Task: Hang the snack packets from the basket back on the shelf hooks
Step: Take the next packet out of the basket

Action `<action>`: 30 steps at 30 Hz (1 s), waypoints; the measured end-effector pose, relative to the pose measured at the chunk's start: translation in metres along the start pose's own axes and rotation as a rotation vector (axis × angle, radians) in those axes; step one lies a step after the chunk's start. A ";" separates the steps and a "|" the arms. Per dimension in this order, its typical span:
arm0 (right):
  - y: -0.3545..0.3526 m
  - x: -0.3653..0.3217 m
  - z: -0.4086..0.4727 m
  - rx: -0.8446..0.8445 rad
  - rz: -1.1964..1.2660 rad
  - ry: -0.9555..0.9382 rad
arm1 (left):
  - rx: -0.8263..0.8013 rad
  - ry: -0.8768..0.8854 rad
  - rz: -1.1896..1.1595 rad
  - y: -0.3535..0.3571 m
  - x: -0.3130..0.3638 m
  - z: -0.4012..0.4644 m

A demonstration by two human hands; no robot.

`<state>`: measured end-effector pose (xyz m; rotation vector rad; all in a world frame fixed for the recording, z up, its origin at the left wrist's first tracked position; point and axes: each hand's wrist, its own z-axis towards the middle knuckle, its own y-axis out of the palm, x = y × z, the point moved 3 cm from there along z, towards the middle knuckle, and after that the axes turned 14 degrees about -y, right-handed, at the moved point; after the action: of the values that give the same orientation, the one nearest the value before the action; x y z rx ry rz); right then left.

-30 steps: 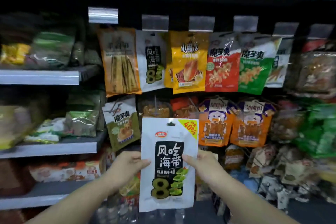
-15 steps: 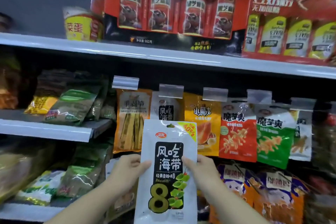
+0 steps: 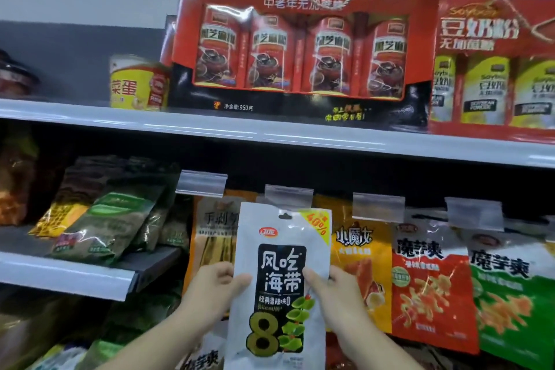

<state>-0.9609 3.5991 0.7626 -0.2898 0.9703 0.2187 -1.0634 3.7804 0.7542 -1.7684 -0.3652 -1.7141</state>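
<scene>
1. Gripping the white kelp packet from both sides: left hand with thumb across the front at the left edge and fingers curled behind, right hand with thumb on the front at the right edge.
2. Held upright in front of the hanging row, top edge just beneath a clear price-tag holder; small hang hole at top centre, not yet on any hook that can be seen.
3. Printed on the packet: a red oval logo, too small to read surely; a black panel with "风吃海带" in white; a large olive "8" beside green kelp knots; a yellow corner flag reading "40%".
4. Directly behind, to the left: an orange packet with pale strips pictured, title partly hidden.
5. To the right, hanging side by side: a yellow packet marked "小魔女", a red packet marked "魔芋爽", a green packet with the same "魔芋爽".
6. Left of the hanging row: dark green bags leaning on a grey side shelf, lettering blurred.
7. Above, on the top shelf: a red gift box titled "黑芝麻糊", four cans showing through its window, "净含量:960克" on the black base.
8. Beside it on the right: a red box reading "豆奶粉" with yellow cans; on the left, a yellow tub showing "菜蛋".
</scene>
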 end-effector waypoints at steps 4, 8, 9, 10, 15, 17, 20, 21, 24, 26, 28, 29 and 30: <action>0.009 0.008 0.007 -0.003 0.007 0.014 | -0.068 -0.016 -0.033 -0.002 -0.006 0.019; 0.009 0.004 0.011 0.024 0.006 -0.070 | -0.061 0.103 -0.059 -0.009 -0.001 0.029; 0.009 0.003 0.011 0.033 0.001 -0.099 | -0.055 0.136 -0.069 -0.010 -0.001 0.030; 0.010 0.001 0.011 0.043 -0.004 -0.126 | -0.053 0.163 -0.082 -0.011 0.000 0.031; 0.011 -0.005 0.010 0.070 -0.010 -0.184 | -0.059 0.268 -0.116 -0.014 0.006 0.026; 0.010 -0.006 0.008 0.060 -0.024 -0.210 | -0.073 0.292 -0.127 -0.016 0.005 0.024; 0.009 -0.006 0.008 0.055 -0.021 -0.221 | -0.089 0.275 -0.138 -0.017 0.004 0.028; 0.009 -0.005 0.009 0.056 -0.010 -0.208 | -0.092 0.255 -0.146 -0.017 0.005 0.030; 0.013 -0.003 0.016 0.074 0.031 -0.139 | -0.069 0.213 -0.156 -0.013 0.006 0.038; 0.015 0.002 0.021 0.089 0.028 -0.098 | -0.053 0.196 -0.132 -0.009 0.006 0.043; 0.016 0.007 0.024 0.095 0.014 -0.076 | -0.042 0.185 -0.092 -0.005 0.003 0.047; 0.016 0.010 0.025 0.098 0.012 -0.066 | -0.039 0.173 -0.076 -0.004 0.002 0.050; 0.017 0.012 0.027 0.102 0.019 -0.053 | -0.035 0.161 -0.070 -0.002 0.000 0.053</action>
<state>-0.9389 3.6247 0.7643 -0.1802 0.9285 0.1927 -1.0233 3.8143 0.7578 -1.6460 -0.3322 -1.9085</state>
